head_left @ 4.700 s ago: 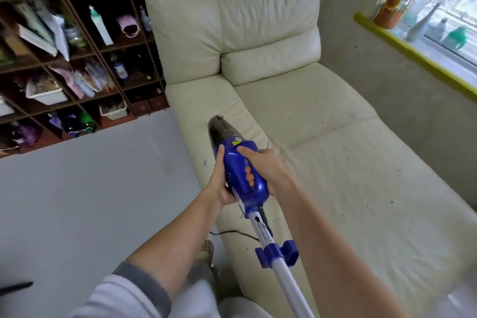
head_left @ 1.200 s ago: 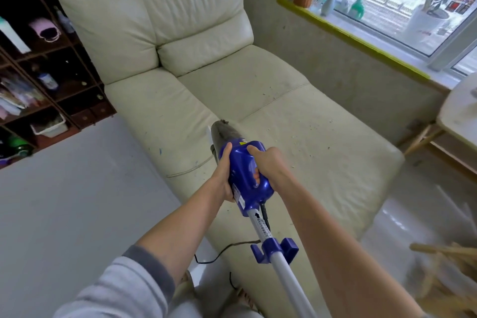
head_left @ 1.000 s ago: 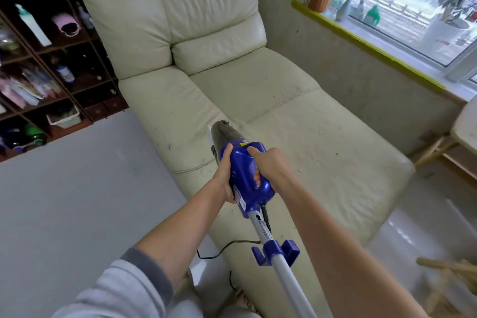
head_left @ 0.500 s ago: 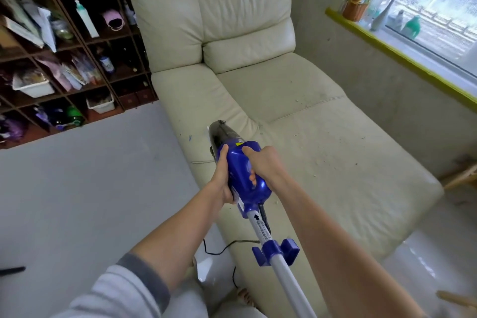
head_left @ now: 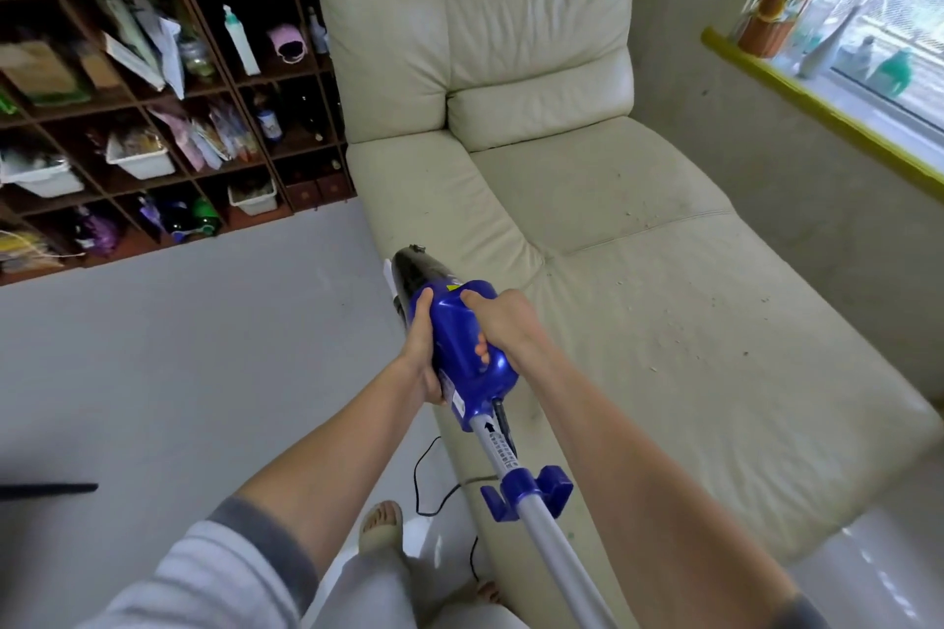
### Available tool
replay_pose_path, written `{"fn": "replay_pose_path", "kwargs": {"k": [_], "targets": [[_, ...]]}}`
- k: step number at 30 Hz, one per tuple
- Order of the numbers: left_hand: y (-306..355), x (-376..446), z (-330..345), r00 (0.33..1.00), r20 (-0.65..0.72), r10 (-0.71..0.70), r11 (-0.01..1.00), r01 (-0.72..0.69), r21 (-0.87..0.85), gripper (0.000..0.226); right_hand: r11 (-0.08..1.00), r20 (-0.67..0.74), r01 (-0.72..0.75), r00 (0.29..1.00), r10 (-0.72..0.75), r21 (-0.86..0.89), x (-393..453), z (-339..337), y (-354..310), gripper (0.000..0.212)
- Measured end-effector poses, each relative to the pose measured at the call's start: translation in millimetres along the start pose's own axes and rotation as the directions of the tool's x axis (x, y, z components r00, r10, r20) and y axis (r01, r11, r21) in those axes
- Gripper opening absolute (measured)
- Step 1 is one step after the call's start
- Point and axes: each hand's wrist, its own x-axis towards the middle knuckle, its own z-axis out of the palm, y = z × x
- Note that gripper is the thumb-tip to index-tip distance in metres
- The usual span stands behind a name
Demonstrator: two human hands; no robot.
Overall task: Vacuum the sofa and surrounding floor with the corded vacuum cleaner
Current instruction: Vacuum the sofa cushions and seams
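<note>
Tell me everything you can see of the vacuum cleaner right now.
The vacuum cleaner has a glossy blue plastic body, a dark translucent front section pointing toward the sofa, and a silver tube with a blue clip running back toward the camera. A black cord trails to the floor. It is held tilted above the seat's edge; the left hand and right hand grip the body.

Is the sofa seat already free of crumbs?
No. Small bits of debris lie scattered over the sofa seat, to the right of the vacuum cleaner held in both hands.
</note>
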Motion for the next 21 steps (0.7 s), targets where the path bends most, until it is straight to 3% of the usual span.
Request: {"fn": "replay_pose_path", "kwargs": {"k": [7,21], "targets": [[16,21,11,0.999,-0.037,-0.006,0.999,0.007,0.044,0.079,0.998,-0.003,-0.021,1.0,0.02,-0.067,18,-12,-11,0.044],[67,55,92,0.992,0.047,-0.118,0.968,0.104,0.23,0.076,0.977,-0.2,-0.178,0.96,0.198,0.116,60,-74,-28,0.04]]}}
